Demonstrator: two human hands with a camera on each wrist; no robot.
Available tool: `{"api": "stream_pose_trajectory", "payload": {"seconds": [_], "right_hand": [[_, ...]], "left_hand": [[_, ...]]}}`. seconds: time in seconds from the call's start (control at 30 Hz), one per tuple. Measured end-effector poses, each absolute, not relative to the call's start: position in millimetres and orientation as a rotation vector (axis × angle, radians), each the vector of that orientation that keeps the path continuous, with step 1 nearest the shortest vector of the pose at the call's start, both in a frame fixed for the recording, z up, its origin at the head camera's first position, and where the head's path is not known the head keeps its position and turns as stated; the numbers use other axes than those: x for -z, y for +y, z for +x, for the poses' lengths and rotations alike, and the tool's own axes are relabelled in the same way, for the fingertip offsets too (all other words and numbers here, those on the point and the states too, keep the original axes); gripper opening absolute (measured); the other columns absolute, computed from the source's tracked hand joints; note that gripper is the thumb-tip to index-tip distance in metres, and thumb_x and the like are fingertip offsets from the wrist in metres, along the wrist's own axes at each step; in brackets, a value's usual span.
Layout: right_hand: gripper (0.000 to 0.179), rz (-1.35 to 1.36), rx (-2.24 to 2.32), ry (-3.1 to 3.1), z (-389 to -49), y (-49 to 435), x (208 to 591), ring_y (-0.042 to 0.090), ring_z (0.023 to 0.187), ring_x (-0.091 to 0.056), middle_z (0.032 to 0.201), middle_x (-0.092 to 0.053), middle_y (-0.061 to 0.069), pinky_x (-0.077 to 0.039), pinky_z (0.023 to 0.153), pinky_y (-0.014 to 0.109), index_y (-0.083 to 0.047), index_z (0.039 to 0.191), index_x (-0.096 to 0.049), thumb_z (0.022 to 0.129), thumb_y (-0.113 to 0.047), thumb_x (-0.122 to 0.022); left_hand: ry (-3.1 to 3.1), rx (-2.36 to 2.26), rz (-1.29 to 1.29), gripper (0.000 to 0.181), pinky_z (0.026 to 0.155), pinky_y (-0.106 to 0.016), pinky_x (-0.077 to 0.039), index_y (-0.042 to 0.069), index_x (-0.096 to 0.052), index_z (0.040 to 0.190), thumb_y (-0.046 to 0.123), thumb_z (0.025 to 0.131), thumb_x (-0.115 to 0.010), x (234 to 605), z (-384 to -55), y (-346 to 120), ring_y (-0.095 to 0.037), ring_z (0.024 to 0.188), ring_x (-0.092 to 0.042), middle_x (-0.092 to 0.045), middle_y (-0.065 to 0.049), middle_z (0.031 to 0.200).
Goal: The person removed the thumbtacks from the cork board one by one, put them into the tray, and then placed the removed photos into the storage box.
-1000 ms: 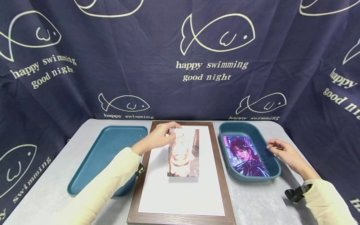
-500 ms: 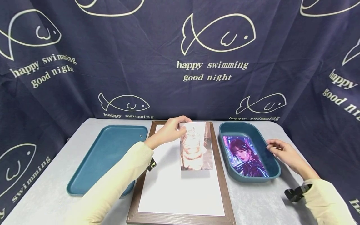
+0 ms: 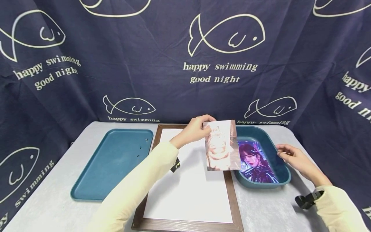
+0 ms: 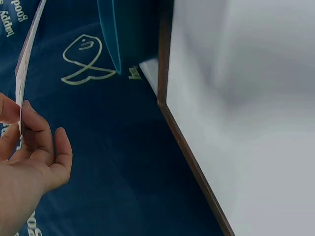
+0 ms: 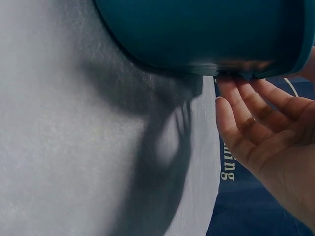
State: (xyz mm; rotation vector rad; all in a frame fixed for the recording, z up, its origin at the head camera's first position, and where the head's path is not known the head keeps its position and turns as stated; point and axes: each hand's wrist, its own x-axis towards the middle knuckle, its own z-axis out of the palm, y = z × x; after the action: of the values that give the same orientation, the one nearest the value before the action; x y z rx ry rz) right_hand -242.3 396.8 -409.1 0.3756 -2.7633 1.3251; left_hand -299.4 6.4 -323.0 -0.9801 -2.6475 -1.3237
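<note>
My left hand (image 3: 197, 128) pinches the top left part of a glossy picture card (image 3: 221, 154), thumb in front and fingers behind. Raised above the board, the card overlaps the left rim of a deep teal bin (image 3: 262, 185) in the head view; glare washes out much of its picture. Edge-on in the left wrist view, the card (image 4: 28, 51) looks thin. My right hand (image 3: 299, 162) holds the bin's right wall, its fingers (image 5: 266, 110) against the outside and the thumb at the rim. Inside the bin lies a purple picture card (image 3: 256, 162) of a dark-haired figure.
A white board with a brown wooden frame (image 3: 185, 224) lies in the middle of the grey table (image 3: 255, 206). To its left is a shallow teal tray (image 3: 113, 164) with several small dark specks. A dark blue fish-print curtain (image 3: 174, 90) stands behind the table.
My left hand has carried the picture card rightward and slightly back, from over the white board to the bin's left edge. My right hand has stayed at the bin.
</note>
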Motion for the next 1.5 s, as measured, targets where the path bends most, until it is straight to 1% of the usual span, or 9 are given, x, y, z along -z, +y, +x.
{"api": "stream_pose_trajectory", "payload": {"seconds": [0.3, 0.57, 0.73, 0.87, 1.03, 1.23, 1.33, 1.43, 1.5], "right_hand": [[0.028, 0.366, -1.349, -2.754, -242.9, 397.6, 411.3, -0.011, 0.080, -0.051, 0.091, -0.054, -0.027, -0.043, 0.063, 0.015, 0.011, 0.114, -0.046, 0.091, -0.006, -0.049], [0.027, 0.384, -1.346, -2.741, -242.5, 397.4, 410.4, -0.011, 0.080, -0.051, 0.091, -0.054, -0.028, -0.042, 0.064, 0.012, 0.012, 0.112, -0.046, 0.090, -0.004, -0.050], [0.020, 0.393, -1.394, -2.713, -241.9, 397.6, 410.6, -0.010, 0.079, -0.051, 0.090, -0.055, -0.025, -0.042, 0.063, 0.013, -0.005, 0.110, -0.053, 0.090, -0.003, -0.050], [0.023, 0.392, -1.419, -2.703, -242.2, 397.7, 411.9, -0.010, 0.079, -0.051, 0.090, -0.055, -0.025, -0.042, 0.062, 0.014, -0.014, 0.109, -0.054, 0.090, -0.003, -0.050], [0.022, 0.371, -1.386, -2.721, -242.7, 397.9, 412.8, -0.010, 0.079, -0.051, 0.090, -0.055, -0.025, -0.042, 0.062, 0.014, -0.009, 0.111, -0.053, 0.090, -0.003, -0.050], [0.022, 0.368, -1.371, -2.715, -243.0, 399.0, 413.7, -0.010, 0.079, -0.051, 0.090, -0.054, -0.026, -0.041, 0.063, 0.013, -0.003, 0.111, -0.053, 0.090, -0.002, -0.050], [0.023, 0.361, -1.358, -2.718, -242.9, 398.5, 413.7, -0.011, 0.080, -0.051, 0.090, -0.054, -0.027, -0.041, 0.063, 0.012, 0.003, 0.112, -0.051, 0.090, -0.002, -0.050], [0.027, 0.361, -1.335, -2.725, -243.2, 397.4, 414.0, -0.012, 0.080, -0.051, 0.090, -0.054, -0.027, -0.041, 0.064, 0.012, 0.011, 0.113, -0.047, 0.090, -0.003, -0.050], [0.031, 0.364, -1.316, -2.730, -243.4, 396.5, 414.0, -0.013, 0.081, -0.050, 0.090, -0.053, -0.028, -0.042, 0.064, 0.011, 0.015, 0.114, -0.045, 0.090, -0.004, -0.050]], "left_hand": [[-2.646, 1.323, -0.985, 0.034, 0.047, -0.017, -0.034, 0.011, -0.058, 0.113, 0.005, 0.081, -0.049, 325.7, -300.7, 42.2, -0.008, 0.048, -0.038, -0.052, -0.001, 0.071], [-2.606, 1.369, -0.916, 0.033, 0.045, -0.017, -0.030, 0.012, -0.056, 0.115, 0.006, 0.083, -0.048, 330.5, -300.4, 65.4, -0.007, 0.042, -0.034, -0.049, -0.001, 0.067], [-2.587, 1.383, -0.856, 0.032, 0.053, -0.016, -0.033, 0.012, -0.057, 0.113, 0.007, 0.083, -0.050, 337.9, -302.3, 76.9, -0.008, 0.050, -0.038, -0.056, -0.003, 0.081], [-2.575, 1.387, -0.810, 0.032, 0.057, -0.015, -0.035, 0.012, -0.058, 0.113, 0.008, 0.082, -0.050, 344.0, -303.2, 83.9, -0.007, 0.048, -0.040, -0.059, -0.005, 0.084], [-2.583, 1.393, -0.768, 0.032, 0.062, -0.014, -0.036, 0.012, -0.057, 0.114, 0.008, 0.083, -0.050, 350.5, -302.6, 91.6, -0.005, 0.042, -0.038, -0.057, -0.002, 0.076], [-2.602, 1.353, -0.711, 0.032, 0.062, -0.014, -0.035, 0.013, -0.059, 0.112, 0.008, 0.081, -0.051, 355.1, -301.0, 101.8, -0.006, 0.045, -0.036, -0.049, 0.001, 0.069], [-2.614, 1.344, -0.666, 0.031, 0.062, -0.014, -0.035, 0.013, -0.060, 0.111, 0.008, 0.081, -0.053, 356.0, -299.8, 105.8, -0.006, 0.047, -0.038, -0.047, 0.003, 0.063], [-2.624, 1.335, -0.623, 0.030, 0.065, -0.015, -0.037, 0.013, -0.060, 0.110, 0.009, 0.081, -0.054, 358.0, -298.8, 108.9, -0.009, 0.053, -0.043, -0.045, 0.004, 0.058], [-2.636, 1.310, -0.605, 0.029, 0.074, -0.017, -0.039, 0.014, -0.061, 0.109, 0.009, 0.081, -0.054, 359.8, -298.3, 110.8, -0.011, 0.064, -0.048, -0.047, 0.003, 0.058]]}}
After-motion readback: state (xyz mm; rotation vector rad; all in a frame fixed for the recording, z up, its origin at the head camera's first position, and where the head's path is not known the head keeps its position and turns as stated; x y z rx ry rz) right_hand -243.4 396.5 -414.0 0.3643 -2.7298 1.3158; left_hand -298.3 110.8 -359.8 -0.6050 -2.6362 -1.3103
